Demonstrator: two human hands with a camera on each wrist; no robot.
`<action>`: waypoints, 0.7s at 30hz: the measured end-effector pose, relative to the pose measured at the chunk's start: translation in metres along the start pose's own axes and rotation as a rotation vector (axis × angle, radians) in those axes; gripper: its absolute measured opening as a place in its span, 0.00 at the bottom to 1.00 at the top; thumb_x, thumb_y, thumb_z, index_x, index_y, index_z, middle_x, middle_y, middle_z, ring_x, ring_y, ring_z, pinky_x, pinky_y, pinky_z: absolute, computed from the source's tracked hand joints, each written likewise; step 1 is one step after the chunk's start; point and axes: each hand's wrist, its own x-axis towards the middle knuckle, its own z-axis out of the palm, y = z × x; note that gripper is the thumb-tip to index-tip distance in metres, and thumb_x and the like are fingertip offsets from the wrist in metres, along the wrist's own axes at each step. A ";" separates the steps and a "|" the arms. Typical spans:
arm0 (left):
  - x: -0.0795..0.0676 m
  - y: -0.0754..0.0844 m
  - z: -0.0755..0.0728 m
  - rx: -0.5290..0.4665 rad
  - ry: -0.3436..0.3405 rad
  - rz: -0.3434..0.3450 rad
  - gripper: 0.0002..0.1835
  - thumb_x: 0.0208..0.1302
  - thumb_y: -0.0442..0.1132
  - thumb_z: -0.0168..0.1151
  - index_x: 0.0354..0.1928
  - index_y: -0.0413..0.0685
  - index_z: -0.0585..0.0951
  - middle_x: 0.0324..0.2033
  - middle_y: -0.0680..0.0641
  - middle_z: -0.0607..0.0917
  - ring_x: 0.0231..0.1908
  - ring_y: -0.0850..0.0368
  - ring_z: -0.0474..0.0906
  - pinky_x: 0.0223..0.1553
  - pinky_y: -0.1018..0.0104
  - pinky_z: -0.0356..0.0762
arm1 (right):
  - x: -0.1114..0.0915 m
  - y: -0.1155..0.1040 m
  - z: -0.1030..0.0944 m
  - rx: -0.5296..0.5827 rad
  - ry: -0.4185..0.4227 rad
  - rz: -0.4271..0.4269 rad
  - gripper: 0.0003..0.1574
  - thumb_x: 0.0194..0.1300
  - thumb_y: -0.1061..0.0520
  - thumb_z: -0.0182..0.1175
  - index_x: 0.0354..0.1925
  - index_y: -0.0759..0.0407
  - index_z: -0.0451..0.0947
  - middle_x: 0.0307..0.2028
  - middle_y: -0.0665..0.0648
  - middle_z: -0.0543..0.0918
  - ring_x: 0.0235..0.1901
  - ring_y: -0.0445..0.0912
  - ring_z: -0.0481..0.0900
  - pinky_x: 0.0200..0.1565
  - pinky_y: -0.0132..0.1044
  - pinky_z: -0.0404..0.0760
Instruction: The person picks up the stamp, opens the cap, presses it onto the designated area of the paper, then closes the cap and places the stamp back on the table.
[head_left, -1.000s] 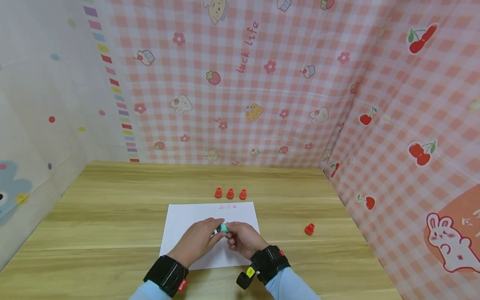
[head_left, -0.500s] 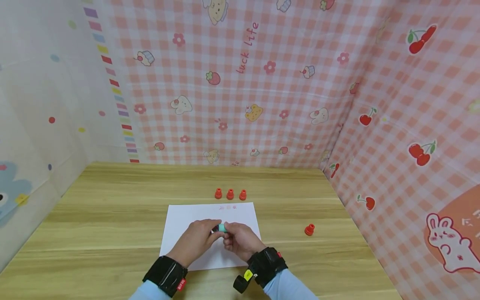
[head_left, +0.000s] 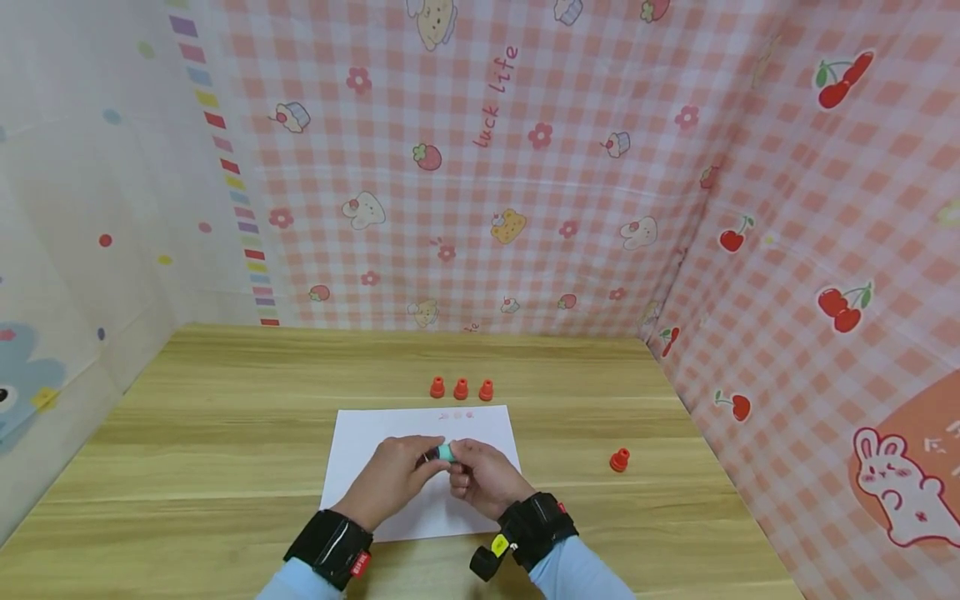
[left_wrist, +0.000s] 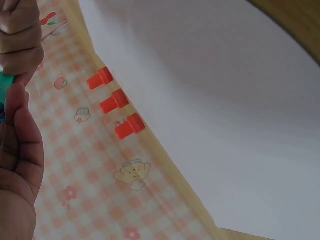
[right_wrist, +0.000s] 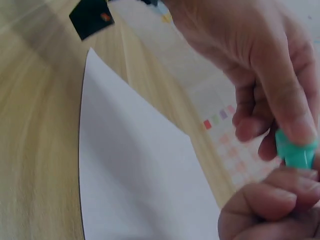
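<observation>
Over the sheet of white paper (head_left: 405,508), both hands hold one small teal toy stamp (head_left: 446,452) that has a dark part at its left end. My left hand (head_left: 392,479) pinches the left end between thumb and fingers. The right hand (head_left: 491,479) grips the teal end, its other fingers curled under. Seen from the right wrist, the stamp (right_wrist: 299,156) runs between the fingertips of the two hands, and much of it is covered. Several small pink prints (head_left: 457,414) mark the paper near its far edge.
Three red stamps (head_left: 461,389) stand in a row just beyond the paper. Another red stamp (head_left: 619,460) stands to the right on the wooden table (head_left: 225,467). Patterned cloth walls (head_left: 465,192) enclose the back and sides.
Both hands stay over the paper with the stamp between them, shifting only slightly. The stamp's angle changes a little, and its dark part shows differently between the fingers. The red stamps have not moved.
</observation>
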 end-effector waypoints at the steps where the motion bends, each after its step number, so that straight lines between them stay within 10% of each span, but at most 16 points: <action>1: 0.000 0.000 -0.001 -0.025 0.004 0.007 0.14 0.63 0.40 0.68 0.49 0.43 0.85 0.36 0.53 0.86 0.28 0.65 0.71 0.29 0.71 0.72 | 0.000 0.000 -0.002 0.009 -0.032 -0.006 0.14 0.80 0.55 0.44 0.37 0.55 0.72 0.26 0.49 0.69 0.21 0.39 0.61 0.27 0.30 0.62; 6: 0.001 0.001 -0.002 -0.076 -0.001 0.020 0.12 0.64 0.39 0.68 0.48 0.43 0.86 0.36 0.53 0.86 0.28 0.66 0.72 0.29 0.71 0.73 | 0.000 0.000 -0.007 0.038 -0.103 -0.016 0.14 0.81 0.56 0.42 0.36 0.54 0.71 0.26 0.49 0.66 0.21 0.39 0.60 0.26 0.30 0.61; 21: 0.004 0.004 -0.002 0.018 0.113 -0.078 0.12 0.60 0.39 0.71 0.43 0.42 0.86 0.32 0.52 0.86 0.27 0.64 0.73 0.29 0.70 0.74 | 0.000 0.000 0.017 -0.018 0.172 -0.114 0.07 0.78 0.56 0.49 0.40 0.57 0.68 0.28 0.51 0.69 0.24 0.40 0.63 0.28 0.31 0.65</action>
